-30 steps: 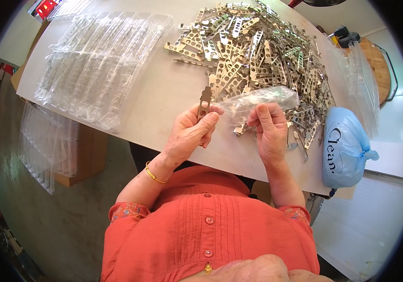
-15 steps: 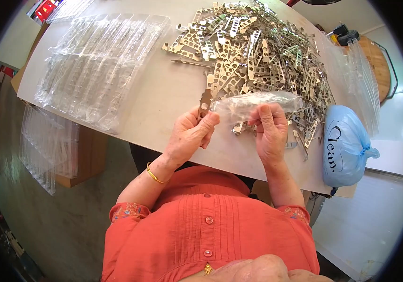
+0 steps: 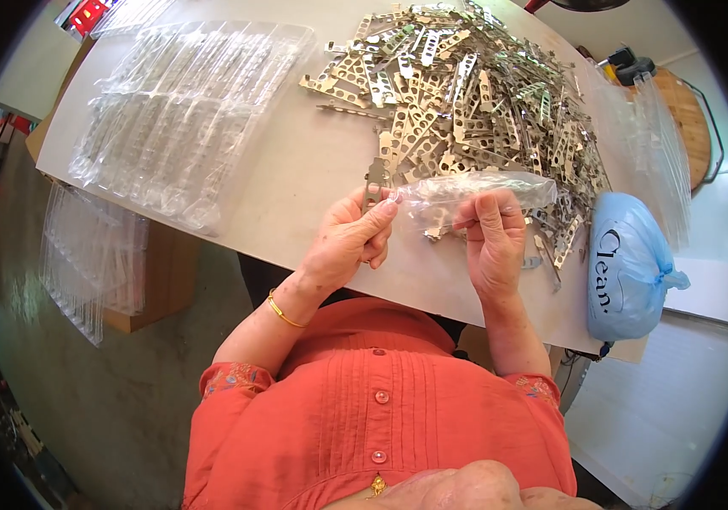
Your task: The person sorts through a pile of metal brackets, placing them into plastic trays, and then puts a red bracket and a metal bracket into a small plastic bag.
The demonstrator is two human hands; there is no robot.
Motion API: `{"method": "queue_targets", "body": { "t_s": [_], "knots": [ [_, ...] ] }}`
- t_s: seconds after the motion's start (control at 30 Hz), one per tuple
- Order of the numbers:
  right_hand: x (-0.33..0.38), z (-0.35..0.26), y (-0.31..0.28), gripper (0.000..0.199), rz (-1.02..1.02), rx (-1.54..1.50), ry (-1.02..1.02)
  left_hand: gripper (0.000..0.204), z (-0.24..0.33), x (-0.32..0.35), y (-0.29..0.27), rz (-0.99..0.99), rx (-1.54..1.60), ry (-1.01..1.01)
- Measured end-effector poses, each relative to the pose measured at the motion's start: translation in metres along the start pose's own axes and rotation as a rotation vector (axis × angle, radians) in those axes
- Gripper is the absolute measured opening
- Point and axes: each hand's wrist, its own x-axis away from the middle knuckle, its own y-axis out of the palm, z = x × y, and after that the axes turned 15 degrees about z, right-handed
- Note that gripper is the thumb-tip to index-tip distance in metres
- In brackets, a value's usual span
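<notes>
Tabletop unchanged; hands [image 3: 419, 234] still grip bag [image 3: 474, 189].

Your left hand [image 3: 348, 242] is pinched shut, thumb against forefinger; your right hand [image 3: 491, 240] is curled closed, both forearms angled inward.

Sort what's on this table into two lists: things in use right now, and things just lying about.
In use:
left hand
metal bracket
right hand
clear plastic sleeve
pile of metal brackets

Lying about:
clear plastic trays
tied blue bag
</notes>
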Motion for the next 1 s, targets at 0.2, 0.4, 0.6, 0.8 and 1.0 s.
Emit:
{"method": "queue_targets", "body": {
  "t_s": [0.2,0.4,0.6,0.8,1.0],
  "knots": [
    [0.003,-0.001,0.003,0.013,-0.062,0.000,0.049,0.019,0.001,0.001,0.003,-0.042,-0.010,0.006],
    [0.004,0.002,0.005,0.012,-0.068,0.084,0.049,0.015,0.001,0.004,0.009,0.045,-0.182,0.074],
    [-0.009,-0.010,-0.001,0.013,0.053,0.020,0.073,0.023,0.001,0.009,0.001,-0.017,-0.152,0.011],
    [-0.013,-0.019,-0.005,0.014,0.043,0.068,0.098,0.036,0.009,0.026,-0.001,-0.149,-0.197,-0.106],
    [-0.011,-0.022,0.003,0.015,-0.101,0.137,0.137,0.056,0.007,0.029,0.002,-0.167,-0.288,-0.154]
  ]
}}
